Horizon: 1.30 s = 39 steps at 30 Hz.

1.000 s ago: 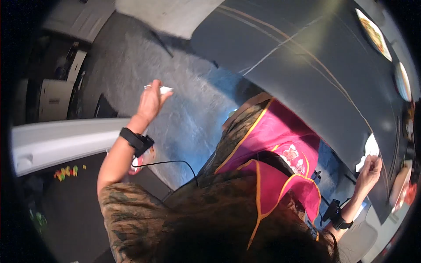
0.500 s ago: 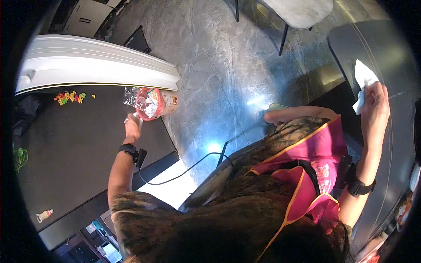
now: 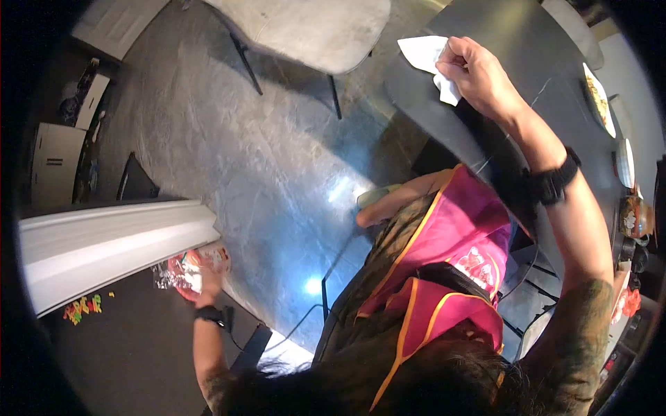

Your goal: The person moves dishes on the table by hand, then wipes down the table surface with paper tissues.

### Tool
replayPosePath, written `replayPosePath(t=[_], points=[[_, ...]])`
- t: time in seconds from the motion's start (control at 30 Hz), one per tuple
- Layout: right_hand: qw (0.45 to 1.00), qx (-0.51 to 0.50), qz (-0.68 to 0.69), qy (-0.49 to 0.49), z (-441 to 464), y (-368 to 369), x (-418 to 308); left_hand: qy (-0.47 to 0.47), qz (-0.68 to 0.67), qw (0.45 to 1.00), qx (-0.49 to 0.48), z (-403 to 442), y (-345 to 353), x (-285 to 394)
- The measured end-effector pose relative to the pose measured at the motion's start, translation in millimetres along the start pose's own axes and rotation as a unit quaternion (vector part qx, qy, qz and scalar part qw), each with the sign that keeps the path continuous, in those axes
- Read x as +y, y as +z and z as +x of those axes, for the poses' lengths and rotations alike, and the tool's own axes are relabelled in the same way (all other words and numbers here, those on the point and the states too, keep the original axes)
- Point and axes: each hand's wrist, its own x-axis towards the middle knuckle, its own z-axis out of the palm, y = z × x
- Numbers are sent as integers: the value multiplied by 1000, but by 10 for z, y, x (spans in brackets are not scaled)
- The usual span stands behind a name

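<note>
My right hand (image 3: 479, 75) is raised above the dark table on the right. Its fingers are closed on a white tissue (image 3: 423, 53), which hangs from them in two pointed folds. Over at the dark surface on the left, my left hand (image 3: 209, 283) is at a pink-rimmed bucket (image 3: 218, 258) with printed sides. White crumpled pieces and a clear plastic wrapper (image 3: 166, 274) show at the bucket's mouth. The left fingers are small and blurred against the bucket, so their grip does not show.
Colourful letter pieces (image 3: 82, 309) lie on the left surface (image 3: 132, 347), beside a white ledge (image 3: 118, 243). A pale chair (image 3: 312, 31) stands on the grey floor ahead. The dark table (image 3: 527, 41) carries an oval plate of food (image 3: 599, 100). A cable runs from my left wrist.
My view has swung to the right. My right hand has moved up and forward with the tissue. My left hand has gone from beside the bucket to against it.
</note>
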Motion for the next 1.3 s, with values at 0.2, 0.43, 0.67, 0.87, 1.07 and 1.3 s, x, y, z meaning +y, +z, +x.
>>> replayPosePath(t=[0.2, 0.43, 0.67, 0.87, 1.07, 1.3], points=[[993, -14, -36, 115, 412, -618, 1132, 196, -83, 955, -208, -796, 156, 1543], [983, 50, -78, 159, 712, -926, 2139, 85, -76, 957, -267, -845, 20, 1630], [998, 12, -31, -62, 537, -271, 977, 286, -90, 950, -88, -251, -584, 2768], [980, -48, 61, -182, 156, 167, -194, 577, -89, 790, 188, -736, -1601, 4679], [979, -25, 91, -180, -926, -209, -72, 766, -293, 545, 174, -1920, -1865, 5615], [998, -5, 6, 62, -2508, -1084, 293, 769, -547, 324, -66, -2503, -1809, 6008]])
